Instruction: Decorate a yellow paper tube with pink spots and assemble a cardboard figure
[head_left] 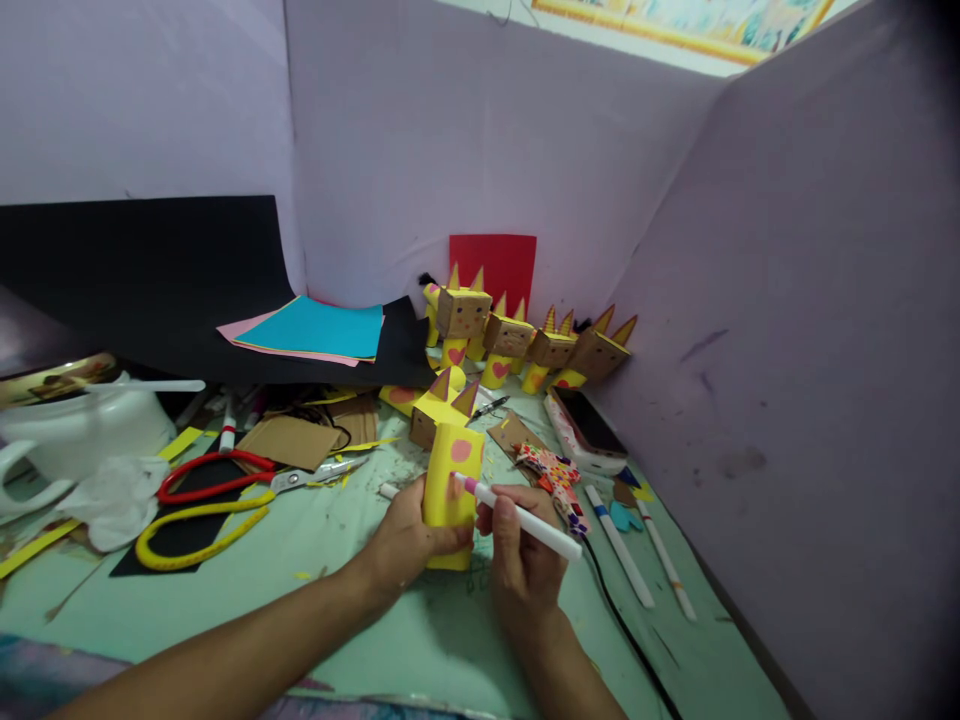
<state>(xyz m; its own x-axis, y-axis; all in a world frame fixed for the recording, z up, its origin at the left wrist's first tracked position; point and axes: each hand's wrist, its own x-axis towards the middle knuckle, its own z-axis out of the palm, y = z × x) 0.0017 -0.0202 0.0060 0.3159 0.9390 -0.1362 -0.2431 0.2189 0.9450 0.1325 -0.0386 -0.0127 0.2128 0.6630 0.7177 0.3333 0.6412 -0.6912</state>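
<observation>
Lilac partition walls are closing in a pale green tabletop point(360, 590), and just below its centre the left hand point(409, 540) is wrapping its grip closed around a yellow paper figure point(450, 480), while the right hand point(521, 550) is pinching a white marker point(525, 520) shut in its grip with the pink tip touching the figure's side. Doing this well is likely asking the left hand to be keeping the figure still and uncrushed while the tip is moving in short, light strokes. Farther out, scissors point(225, 490) are lying at nine o'clock, finished figures point(517, 340) are standing at twelve, and spare markers point(637, 550) are lying at three.
</observation>
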